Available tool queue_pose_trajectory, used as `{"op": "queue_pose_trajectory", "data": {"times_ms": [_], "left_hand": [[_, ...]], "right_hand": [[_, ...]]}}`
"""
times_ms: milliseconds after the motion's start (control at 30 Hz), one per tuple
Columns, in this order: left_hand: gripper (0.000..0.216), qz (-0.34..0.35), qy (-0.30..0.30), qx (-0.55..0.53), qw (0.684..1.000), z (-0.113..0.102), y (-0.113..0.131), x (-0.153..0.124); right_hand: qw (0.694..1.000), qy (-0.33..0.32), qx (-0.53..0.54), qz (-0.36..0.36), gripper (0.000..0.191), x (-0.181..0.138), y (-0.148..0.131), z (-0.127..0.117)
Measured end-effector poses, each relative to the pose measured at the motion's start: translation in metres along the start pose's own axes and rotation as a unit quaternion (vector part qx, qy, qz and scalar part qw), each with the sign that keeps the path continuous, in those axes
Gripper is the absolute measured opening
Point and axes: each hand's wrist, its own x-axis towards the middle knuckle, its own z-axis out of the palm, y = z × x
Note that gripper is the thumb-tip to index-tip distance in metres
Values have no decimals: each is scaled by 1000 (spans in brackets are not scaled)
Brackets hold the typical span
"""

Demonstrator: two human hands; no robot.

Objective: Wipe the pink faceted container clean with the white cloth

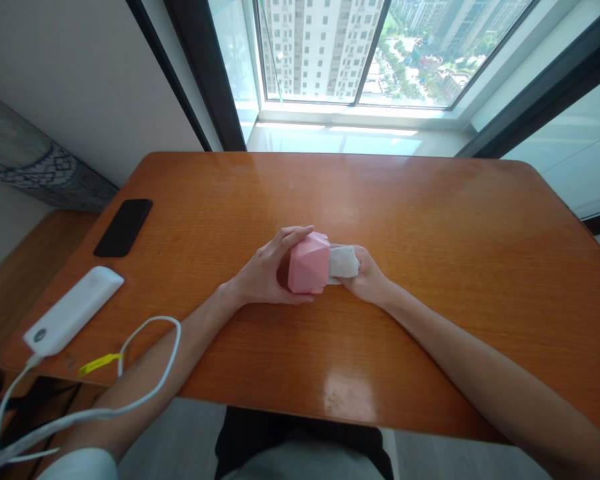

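Over the middle of the wooden table, my left hand is wrapped round a pink faceted object, thumb below and fingers above. The pink piece looks like a small geometric pot lying on its side; its inside is hidden from me. From the right, my right hand pinches a folded white cloth or tissue. The white piece meets the right side of the pink object. Whether it reaches inside, I cannot tell.
A black phone lies at the table's left edge. Nearer me is a white power bank, its white cable with a yellow tag looping over my left forearm. Behind the table stands a window; a curtain hangs left.
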Motion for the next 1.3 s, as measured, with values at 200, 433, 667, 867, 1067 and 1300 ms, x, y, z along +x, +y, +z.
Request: {"op": "queue_pose_trajectory", "data": {"times_ms": [200,433,667,867,1067,1300], "left_hand": [[124,-38,5,-10,999,-2,1,-1],[108,-112,-24,-75,991,-4,-5,-3],[101,-137,-24,-117,983,-5,-1,1],[102,-136,-20,-113,984,-4,-1,2],[107,-142,-19,-126,982,-2,-4,-3],[107,-101,-3,-163,981,-2,-8,-5]], "right_hand": [[997,-24,-60,-50,13,-4,1,2],[975,-69,-163,-133,19,-9,8,6],[875,-112,-393,-259,25,-4,2,1],[825,-122,-468,-292,22,-3,6,1],[871,-96,-398,-270,22,-6,13,3],[938,-57,-272,-208,18,-9,14,12]]}}
